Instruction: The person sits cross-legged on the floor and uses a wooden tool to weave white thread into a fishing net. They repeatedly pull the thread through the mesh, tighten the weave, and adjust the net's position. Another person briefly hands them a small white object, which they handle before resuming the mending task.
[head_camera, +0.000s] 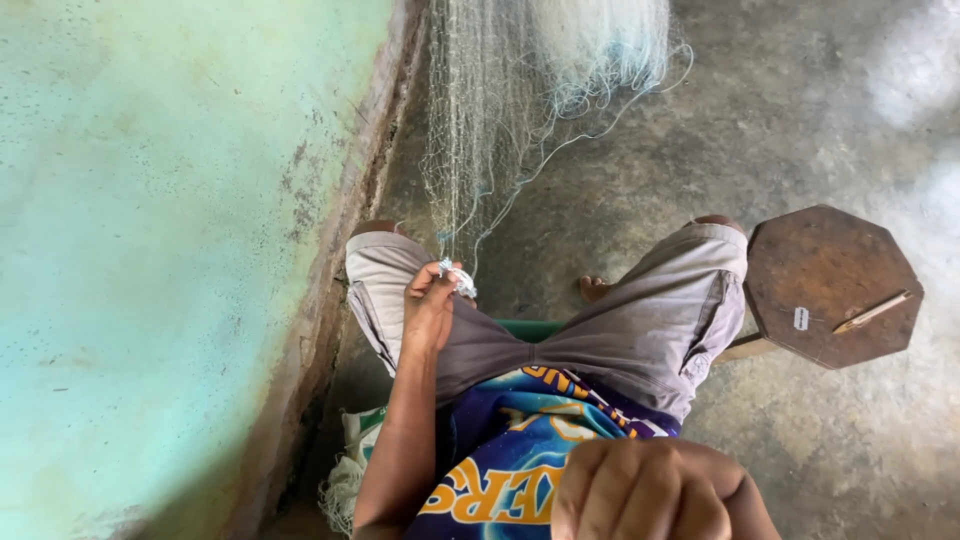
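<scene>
At the centre of the frame, a fine pale-green mesh fishing net (470, 130) is pinched by the left hand (430, 305), fingers closed on a knot. At the bottom, the right hand (650, 490) is clenched, contents unseen. Much net hangs unworked above.

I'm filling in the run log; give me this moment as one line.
left hand: pinching pale fine-mesh fishing net at knee | right hand: fist near chest, contents unseen | brown octagonal wooden stool: wooden netting needle on top
</scene>
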